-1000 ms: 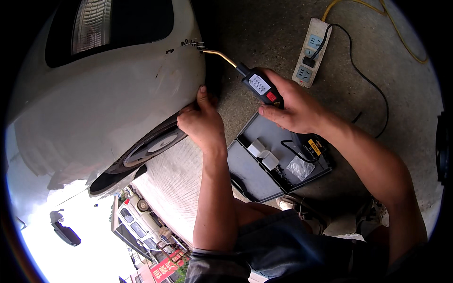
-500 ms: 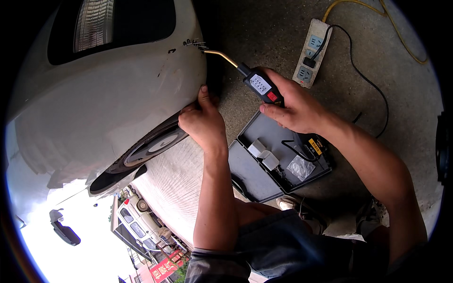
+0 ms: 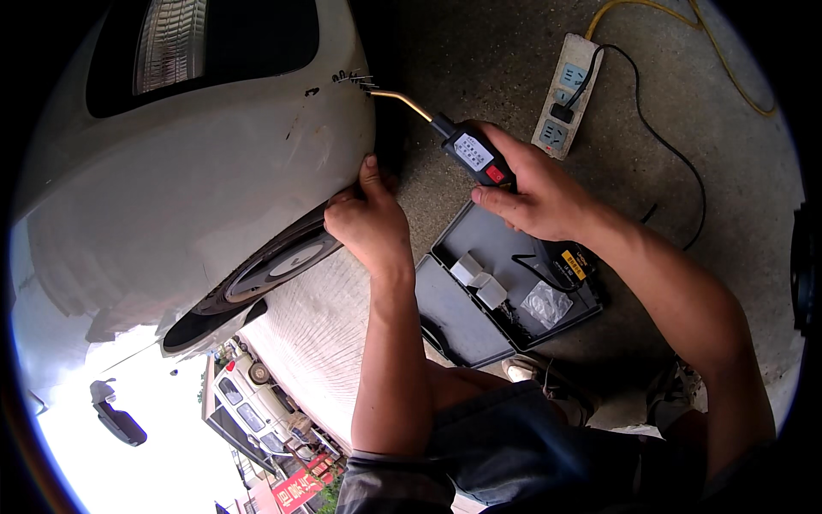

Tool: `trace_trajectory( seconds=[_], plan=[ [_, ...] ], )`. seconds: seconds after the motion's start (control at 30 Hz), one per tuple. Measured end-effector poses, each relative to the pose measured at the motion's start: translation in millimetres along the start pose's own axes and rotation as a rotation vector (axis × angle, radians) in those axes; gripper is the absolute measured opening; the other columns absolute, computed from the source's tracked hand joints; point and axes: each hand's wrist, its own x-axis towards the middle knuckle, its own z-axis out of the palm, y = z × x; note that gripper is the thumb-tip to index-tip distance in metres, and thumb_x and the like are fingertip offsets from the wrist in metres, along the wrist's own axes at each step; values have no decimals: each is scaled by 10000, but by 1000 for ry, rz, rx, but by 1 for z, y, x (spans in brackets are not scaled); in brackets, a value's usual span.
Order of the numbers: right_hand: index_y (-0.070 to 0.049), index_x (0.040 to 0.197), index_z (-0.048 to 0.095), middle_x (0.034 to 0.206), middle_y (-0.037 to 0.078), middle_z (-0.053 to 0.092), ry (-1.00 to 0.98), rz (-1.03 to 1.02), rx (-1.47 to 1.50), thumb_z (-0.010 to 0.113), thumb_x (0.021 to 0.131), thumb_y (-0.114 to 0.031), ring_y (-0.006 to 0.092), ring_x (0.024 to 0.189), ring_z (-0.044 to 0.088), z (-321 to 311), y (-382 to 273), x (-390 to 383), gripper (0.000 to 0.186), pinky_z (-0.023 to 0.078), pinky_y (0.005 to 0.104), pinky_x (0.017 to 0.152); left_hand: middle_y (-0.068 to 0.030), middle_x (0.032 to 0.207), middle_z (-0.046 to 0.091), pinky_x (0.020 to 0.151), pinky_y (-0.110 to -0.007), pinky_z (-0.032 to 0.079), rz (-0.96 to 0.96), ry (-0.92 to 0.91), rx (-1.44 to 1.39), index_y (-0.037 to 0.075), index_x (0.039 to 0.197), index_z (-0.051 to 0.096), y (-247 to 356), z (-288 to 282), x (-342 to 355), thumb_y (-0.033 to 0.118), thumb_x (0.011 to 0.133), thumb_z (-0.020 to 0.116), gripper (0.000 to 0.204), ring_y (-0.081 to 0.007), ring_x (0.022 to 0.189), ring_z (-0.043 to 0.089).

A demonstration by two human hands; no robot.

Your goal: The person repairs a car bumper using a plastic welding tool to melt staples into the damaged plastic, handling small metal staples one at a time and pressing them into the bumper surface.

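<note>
My right hand (image 3: 544, 195) is wrapped round the black handle of a hot stapler (image 3: 479, 154), a plastic welder with a red rocker switch and a bent brass-coloured tube. The tube's tip meets the corner of a white car bumper (image 3: 257, 137). Several thin metal staples (image 3: 355, 80) stick out of dark marks in the bumper there. Below that spot, my left hand (image 3: 370, 218) grips the bumper's edge by the wheel arch. Its thumb lies against the outside of the panel, and the other fingers curl behind the edge, partly hidden.
Under my right forearm lies an opened grey tool case (image 3: 467, 321) holding white boxes (image 3: 478, 281) and a clear plastic bag (image 3: 545, 304). A power strip (image 3: 567, 96) rests on the concrete, with a black cord (image 3: 659, 128) plugged in. The car wheel (image 3: 274, 261) is below the bumper.
</note>
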Motion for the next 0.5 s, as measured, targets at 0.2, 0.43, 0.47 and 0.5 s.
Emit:
trace_trajectory(
  seconds=[0.2, 0.43, 0.47, 0.5],
  plan=[
    [-55, 1433, 307, 667, -15, 485, -27, -28, 60, 600, 887, -48, 65, 501, 463, 1, -1, 1, 621, 403, 239, 459, -85, 554, 620, 496, -299, 431, 13, 0, 19, -50, 699, 669, 2, 0, -1, 165, 910, 654, 301, -150, 484, 576],
    [-36, 1329, 383, 708, 29, 532, -16, -7, 24, 622, 855, -86, 134, 579, 520, 0, -1, 1, 532, 430, 291, 536, -86, 566, 623, 496, -298, 430, 26, 12, 2, -54, 715, 673, 0, 1, -1, 158, 910, 653, 289, -143, 490, 575],
    [-57, 1423, 315, 671, -18, 480, -27, -13, 49, 588, 887, -48, 64, 504, 463, 1, -1, 1, 602, 399, 235, 455, -86, 565, 623, 498, -299, 431, 30, 12, 20, -55, 721, 674, 0, 0, -1, 158, 910, 653, 286, -144, 491, 575],
    [-57, 1423, 315, 671, -18, 480, -27, -14, 49, 588, 887, -48, 64, 504, 463, 2, 0, 1, 602, 399, 235, 455, -86, 565, 622, 500, -301, 432, 34, 11, 30, -55, 726, 676, 0, 0, -1, 159, 910, 653, 283, -145, 493, 574]
  ],
)
